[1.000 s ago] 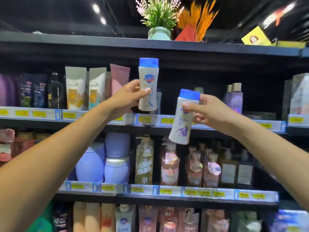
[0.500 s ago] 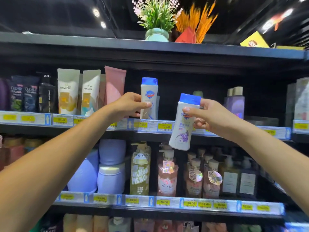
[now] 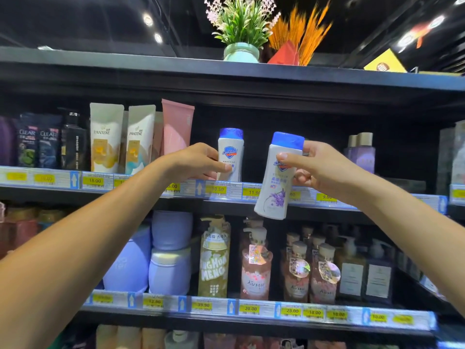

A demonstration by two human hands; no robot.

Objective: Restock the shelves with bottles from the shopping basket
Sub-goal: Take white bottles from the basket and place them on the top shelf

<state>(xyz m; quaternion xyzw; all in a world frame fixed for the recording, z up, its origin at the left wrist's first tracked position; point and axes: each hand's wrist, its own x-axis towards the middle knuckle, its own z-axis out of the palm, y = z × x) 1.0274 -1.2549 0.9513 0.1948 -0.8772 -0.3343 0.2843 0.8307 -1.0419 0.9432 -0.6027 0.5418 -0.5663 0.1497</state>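
A white Safeguard bottle with a blue cap stands upright on the upper shelf, and my left hand grips its lower left side with thumb across the front. My right hand holds a second white bottle with a blue cap by its upper part. That bottle is tilted, in front of the shelf edge, its base hanging below the price strip. The shopping basket is out of view.
Pantene tubes and a pink tube stand left of the placed bottle; purple bottles stand at the right. Dark open shelf space lies between. Pump bottles and jars fill the shelf below. A potted plant sits on top.
My left hand brought its bottle down from above the shelf edge and stood it on the upper shelf. My right hand and its tilted bottle stayed about where they were.
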